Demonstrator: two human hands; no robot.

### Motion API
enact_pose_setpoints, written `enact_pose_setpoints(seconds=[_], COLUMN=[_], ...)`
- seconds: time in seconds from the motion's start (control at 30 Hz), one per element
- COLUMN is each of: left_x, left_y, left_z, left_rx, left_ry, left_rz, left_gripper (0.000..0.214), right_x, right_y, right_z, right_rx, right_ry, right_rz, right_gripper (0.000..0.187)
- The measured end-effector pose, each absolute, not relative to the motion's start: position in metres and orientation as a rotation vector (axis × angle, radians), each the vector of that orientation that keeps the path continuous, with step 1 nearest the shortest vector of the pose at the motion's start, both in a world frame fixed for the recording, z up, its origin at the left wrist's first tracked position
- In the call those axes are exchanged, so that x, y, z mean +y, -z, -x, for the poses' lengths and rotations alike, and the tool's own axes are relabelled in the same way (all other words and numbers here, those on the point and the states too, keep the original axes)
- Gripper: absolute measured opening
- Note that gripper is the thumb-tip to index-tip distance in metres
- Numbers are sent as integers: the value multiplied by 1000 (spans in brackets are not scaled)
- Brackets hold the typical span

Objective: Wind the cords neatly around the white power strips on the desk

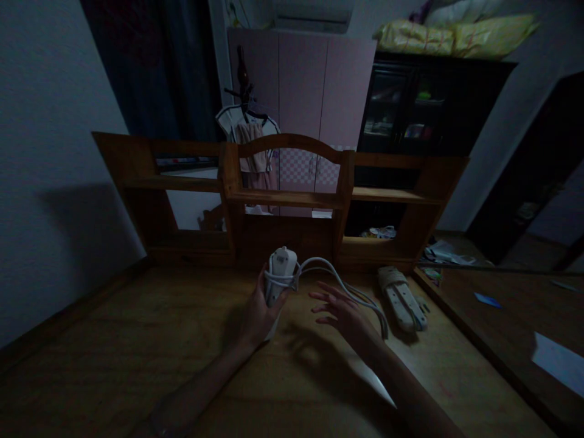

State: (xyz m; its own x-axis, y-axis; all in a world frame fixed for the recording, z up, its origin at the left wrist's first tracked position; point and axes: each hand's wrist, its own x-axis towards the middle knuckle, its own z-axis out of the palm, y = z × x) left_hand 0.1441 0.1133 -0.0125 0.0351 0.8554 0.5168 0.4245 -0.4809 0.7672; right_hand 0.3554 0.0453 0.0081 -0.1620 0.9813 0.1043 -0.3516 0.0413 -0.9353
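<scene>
The left hand grips a white strip, held upright above the desk just before the wooden shelf. Its cord is looped around it and trails off to the right. The right hand hovers beside it with fingers spread, holding nothing, close to the cord. A second strip lies flat on the desk to the right.

You are working in a dim bedroom at home. You are facing a wooden desk carrying a shelf hutch. Behind it a pink wardrobe is standing against the wall, and clothes are hanging from a coat stand. Folded quilts are lying on top of a dark glass-fronted cabinet. An air conditioner is hanging above the wardrobe.
</scene>
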Motion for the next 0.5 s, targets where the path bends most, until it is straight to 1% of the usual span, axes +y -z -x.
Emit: enact_pose_setpoints(seconds=[0.17, 0.33, 0.43, 0.5], left_x=[105, 101, 101, 101], left_y=[11, 14, 14, 15], left_z=[-144, -142, -141, -141], left_rx=[1259, 1150, 1151, 1158], left_ry=[-1394, -1265, -1243, -1258], left_rz=[-2138, -2390, -2443, -2458], left_gripper=[88, 97, 97, 96], right_x=[39, 34, 35, 36], right_y=[-4, 2, 5, 7], right_z=[-346, -342, -342, -342], right_rx=[-1399, -1545, -1660, -1714], right_ry=[-1200, -1011, -898, -811], right_rz=[958, 1022, 1017, 1020], right_gripper=[51, 36, 40, 39])
